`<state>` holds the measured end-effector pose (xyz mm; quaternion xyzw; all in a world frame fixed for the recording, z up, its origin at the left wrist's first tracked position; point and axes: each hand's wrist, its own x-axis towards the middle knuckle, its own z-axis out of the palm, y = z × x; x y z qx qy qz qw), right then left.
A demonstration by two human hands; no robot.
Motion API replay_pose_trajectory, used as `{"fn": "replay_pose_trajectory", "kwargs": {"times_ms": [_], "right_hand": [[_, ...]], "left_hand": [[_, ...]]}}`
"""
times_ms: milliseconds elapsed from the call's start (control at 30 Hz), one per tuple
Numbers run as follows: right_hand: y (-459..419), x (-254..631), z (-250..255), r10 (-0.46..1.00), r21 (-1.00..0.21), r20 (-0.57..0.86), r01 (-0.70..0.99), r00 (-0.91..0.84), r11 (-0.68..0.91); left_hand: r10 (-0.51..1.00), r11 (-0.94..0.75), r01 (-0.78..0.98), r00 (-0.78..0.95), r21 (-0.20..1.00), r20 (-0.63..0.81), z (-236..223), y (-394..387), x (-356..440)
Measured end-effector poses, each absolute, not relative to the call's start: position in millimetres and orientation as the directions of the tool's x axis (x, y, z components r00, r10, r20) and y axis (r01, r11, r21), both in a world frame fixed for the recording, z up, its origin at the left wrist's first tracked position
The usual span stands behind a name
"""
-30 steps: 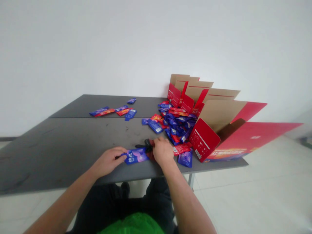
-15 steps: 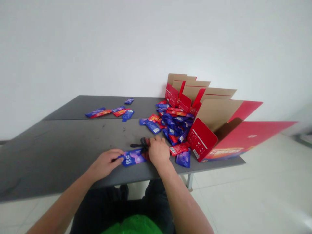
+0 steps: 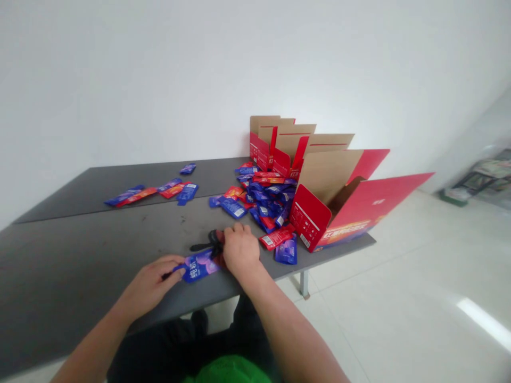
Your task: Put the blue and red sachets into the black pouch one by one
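Observation:
A blue and purple sachet [image 3: 199, 267] lies flat near the table's front edge. My left hand [image 3: 159, 276] pinches its left end between thumb and fingers. My right hand [image 3: 241, 249] is curled over the sachet's right end, which it partly hides. Those fingers are closed on a small black object with a thin arm [image 3: 203, 247] that sticks out to the left; its exact kind is unclear. Just right of my right hand lie a red sachet [image 3: 277, 237] and another blue sachet [image 3: 286, 250], close to a heap of red and blue sachets [image 3: 263, 197].
Several open red cartons stand in a row along the right side of the grey table [image 3: 99, 266]; the nearest carton [image 3: 343, 218] has its flaps up. More sachets [image 3: 170, 187] lie scattered at the back left. A white wall rises behind the table.
The view has turned a little to the right, so everything appears shifted left. Both hands keep their places on the sachet, with hardly any visible change of grip.

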<state>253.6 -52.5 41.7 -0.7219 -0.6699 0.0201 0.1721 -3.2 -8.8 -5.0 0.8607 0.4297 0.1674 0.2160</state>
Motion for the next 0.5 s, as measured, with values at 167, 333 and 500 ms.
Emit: {"fn": "replay_pose_trajectory", "kwargs": {"times_ms": [167, 333, 500], "right_hand": [[-62.2, 201.2, 39.7, 0.936, -0.269, 0.323, 0.935, -0.137, 0.229], [-56.8, 228.8, 16.8, 0.974, -0.244, 0.219, 0.963, -0.063, 0.118], [-45.0, 263.0, 35.6, 0.969, -0.203, 0.197, 0.973, 0.151, -0.111]], "left_hand": [[0.836, -0.517, 0.643, 0.52, 0.565, 0.173, -16.2, -6.1, -8.9], [0.82, -0.538, 0.636, 0.547, 0.553, 0.168, -10.9, -8.1, -4.1], [0.806, -0.542, 0.651, 0.582, 0.532, 0.11, -3.8, -8.9, 0.1]]}}
